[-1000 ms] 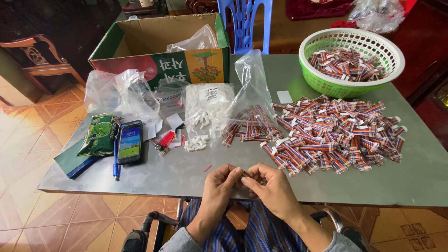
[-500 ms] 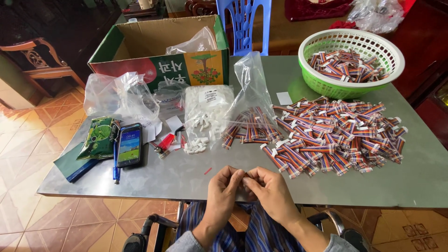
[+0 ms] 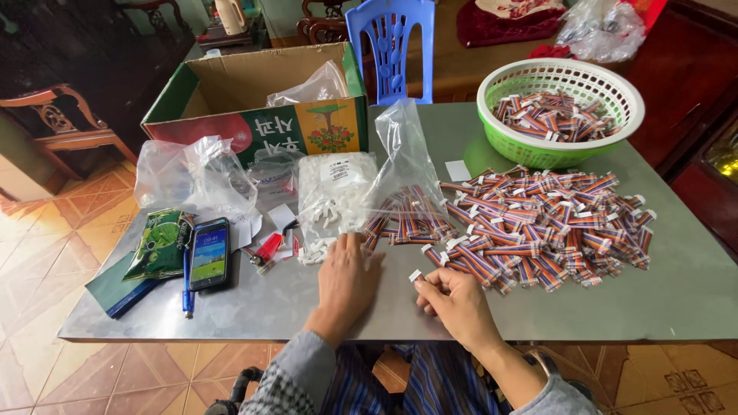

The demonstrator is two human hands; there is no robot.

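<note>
The left hand point(image 3: 347, 278) lay flat and open on the grey table point(image 3: 692, 292), fingers spread over the loose small white connector housings point(image 3: 315, 250) spilled just below their clear bag point(image 3: 338, 188). The right hand point(image 3: 453, 298) was closed in a pinch on one short ribbon cable point(image 3: 419, 275), its white end showing at the fingertips, beside the near edge of the big heap of multicoloured ribbon cables point(image 3: 542, 227). A smaller lot of cables sat in a second clear bag point(image 3: 407, 207), and more in the green basket point(image 3: 561, 107) at the far side. To one side lay a phone point(image 3: 209, 253), a red lighter point(image 3: 269, 247) and a cardboard box point(image 3: 254, 100). Judged: picking a single housing called for fingertip selection, not a flat palm, with the cable end held steady and exposed for mating.
</note>
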